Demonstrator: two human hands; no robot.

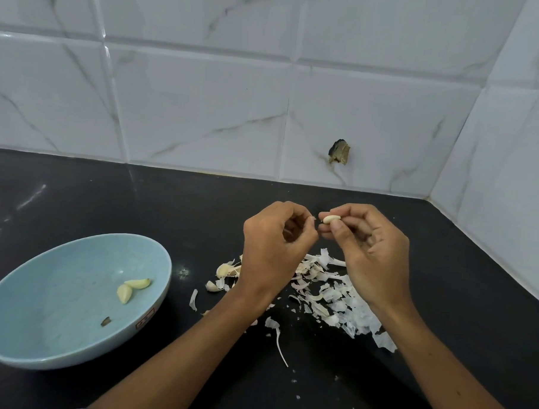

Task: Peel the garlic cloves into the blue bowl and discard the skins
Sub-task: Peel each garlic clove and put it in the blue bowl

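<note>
Nearest, the blue bowl (57,291) sits left on the bench (77,196) holding two peeled cloves (134,288); loose skins (329,287) litter the bench under the hands. The right hand (374,255) pinches the garlic clove (332,218) above them, long axis left-right, tip toward the left hand (272,244), whose curled fingers (305,232) seem to pinch a scrap of skin (313,218). Light, firm, likely slick once bare: hold it across the middle.

We see a back wall (205,93) of glossy white marble-look tiles with grey-brown veins; pale grout lines (286,118) run between them; a side wall (511,147) of the same tile meets it at the right corner; one tile has a dark broken hole (339,151) low down; below, a black countertop (77,202) with faint light streaks (30,197) at left.
</note>
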